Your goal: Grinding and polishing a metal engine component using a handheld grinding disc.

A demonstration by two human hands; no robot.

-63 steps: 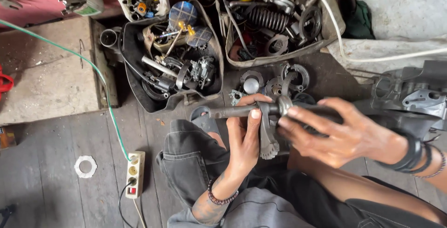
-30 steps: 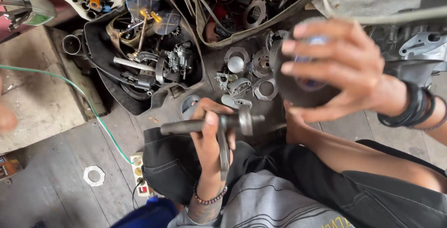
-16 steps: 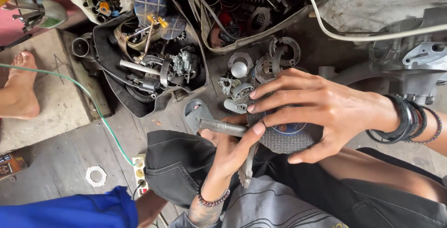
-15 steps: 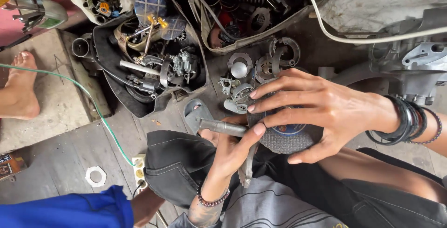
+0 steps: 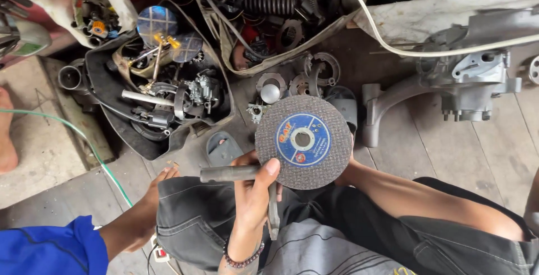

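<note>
Worn wooden floorboards [image 5: 449, 157] carry bags of greasy engine parts [image 5: 168, 95] at eleven o'clock. A co-worker's arm in a blue sleeve [image 5: 50, 250] enters at eight o'clock. The left hand [image 5: 252, 191] is clamped around a dark metal tool [image 5: 227, 174]. At its two o'clock, touching the thumb, the grey cutting disc [image 5: 304, 142] stands face-up; the right hand [image 5: 345, 171] behind it is mostly hidden, so its grip cannot be told.

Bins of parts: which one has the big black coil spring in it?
The top-middle bin, above the cutting disc; the black bin left holds tubes and wires.
</note>
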